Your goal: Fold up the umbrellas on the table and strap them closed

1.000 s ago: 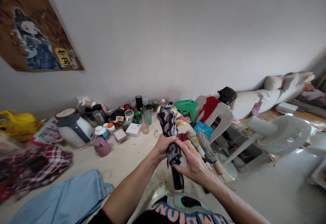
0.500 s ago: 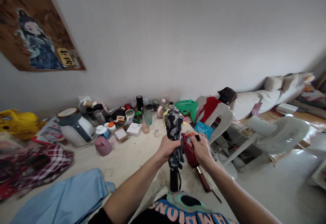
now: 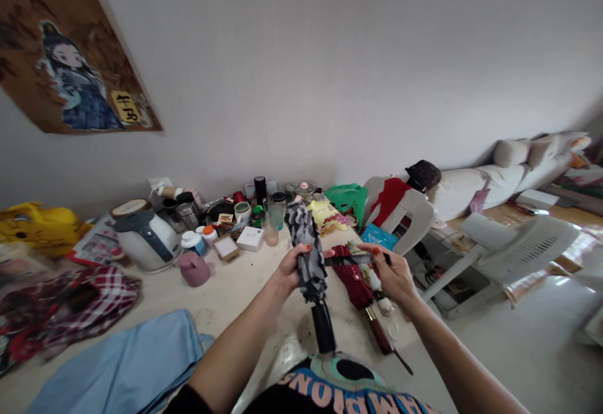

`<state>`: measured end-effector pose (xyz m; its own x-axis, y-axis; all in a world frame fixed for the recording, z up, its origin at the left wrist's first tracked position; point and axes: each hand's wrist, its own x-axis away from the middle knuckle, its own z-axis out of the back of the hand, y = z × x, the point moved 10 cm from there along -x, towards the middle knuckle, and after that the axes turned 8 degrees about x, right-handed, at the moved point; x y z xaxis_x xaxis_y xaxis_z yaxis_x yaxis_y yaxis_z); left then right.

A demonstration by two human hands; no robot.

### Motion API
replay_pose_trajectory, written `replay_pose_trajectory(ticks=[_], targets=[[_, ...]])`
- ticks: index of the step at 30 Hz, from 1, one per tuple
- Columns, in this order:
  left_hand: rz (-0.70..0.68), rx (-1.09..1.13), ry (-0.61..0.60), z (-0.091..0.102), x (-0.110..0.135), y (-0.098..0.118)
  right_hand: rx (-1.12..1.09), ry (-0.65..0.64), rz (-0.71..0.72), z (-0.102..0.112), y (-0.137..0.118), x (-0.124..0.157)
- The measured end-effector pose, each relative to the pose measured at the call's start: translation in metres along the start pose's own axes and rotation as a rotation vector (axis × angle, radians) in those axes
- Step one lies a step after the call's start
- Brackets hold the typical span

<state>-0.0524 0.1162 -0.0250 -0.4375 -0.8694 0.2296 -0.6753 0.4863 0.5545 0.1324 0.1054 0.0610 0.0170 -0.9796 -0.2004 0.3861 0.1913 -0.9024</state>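
Observation:
A folded grey-and-black camouflage umbrella (image 3: 313,279) stands tilted in front of me, its black handle pointing at my body. Wrapped round its middle from the left is my left hand (image 3: 288,272), closed on the cloth. My right hand (image 3: 393,276) pinches the end of a dark strap (image 3: 351,261), which stretches sideways from the umbrella. Beneath that strap a dark red folded umbrella (image 3: 355,288) with a brown handle lies on the table, apart from my fingers.
The white table (image 3: 235,301) carries a kettle (image 3: 146,238), a pink cup (image 3: 194,269), a white box (image 3: 250,238) and folded blue cloth (image 3: 113,364). A green bag (image 3: 347,197) lies at the back. Right of the table are a chair (image 3: 417,219) and a fan (image 3: 537,250).
The camouflage umbrella has tipped left at its top. My right hand has moved right, drawing the strap out from it, and more of the red umbrella shows.

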Motion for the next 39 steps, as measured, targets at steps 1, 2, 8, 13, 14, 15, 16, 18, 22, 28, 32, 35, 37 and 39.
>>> replay_pose_trajectory(ticks=[1, 2, 8, 13, 14, 15, 16, 18, 22, 28, 32, 35, 37, 39], targets=[[0.008, 0.038, -0.072, -0.004, 0.003, 0.002, -0.061, -0.013, -0.061, 0.000, 0.012, -0.004], [0.004, 0.060, -0.128, -0.007, 0.007, 0.005, -0.142, -0.030, -0.118, -0.001, 0.024, -0.007], [0.011, 0.019, -0.214, -0.011, 0.019, 0.003, -0.192, -0.017, -0.146, -0.001, 0.044, -0.016], [0.019, -0.215, -0.048, -0.016, 0.009, -0.009, -0.135, 0.024, -0.046, -0.006, 0.004, -0.007], [-0.056, -0.283, 0.042, -0.015, 0.005, -0.007, -0.119, -0.011, -0.002, -0.015, -0.009, -0.004], [-0.136, -0.361, 0.130, -0.016, 0.002, -0.006, -0.088, -0.062, 0.057, -0.026, -0.023, -0.002], [-0.221, -0.439, 0.215, -0.017, 0.001, -0.005, -0.050, -0.100, 0.119, -0.037, -0.036, 0.000], [-0.378, -0.587, 0.318, -0.025, 0.003, -0.004, 0.031, -0.154, 0.211, -0.055, -0.053, 0.002], [-0.557, -0.678, 0.390, -0.033, 0.025, 0.004, 0.169, -0.265, 0.306, -0.074, -0.065, 0.002], [-0.137, -0.332, -0.215, -0.041, 0.035, -0.013, 0.114, -0.185, 0.222, -0.051, -0.064, 0.001], [-0.041, -0.158, -0.272, -0.012, 0.024, -0.047, -0.004, -0.235, 0.201, -0.058, -0.063, 0.009], [0.059, 0.019, -0.323, -0.006, 0.019, -0.081, -0.009, -0.269, 0.226, -0.068, -0.063, 0.015], [0.108, 0.025, -0.388, -0.013, 0.022, -0.092, 0.025, -0.243, 0.274, -0.067, -0.065, 0.017], [0.127, -0.046, -0.401, -0.018, 0.026, -0.093, 0.055, -0.210, 0.318, -0.061, -0.067, 0.019]])
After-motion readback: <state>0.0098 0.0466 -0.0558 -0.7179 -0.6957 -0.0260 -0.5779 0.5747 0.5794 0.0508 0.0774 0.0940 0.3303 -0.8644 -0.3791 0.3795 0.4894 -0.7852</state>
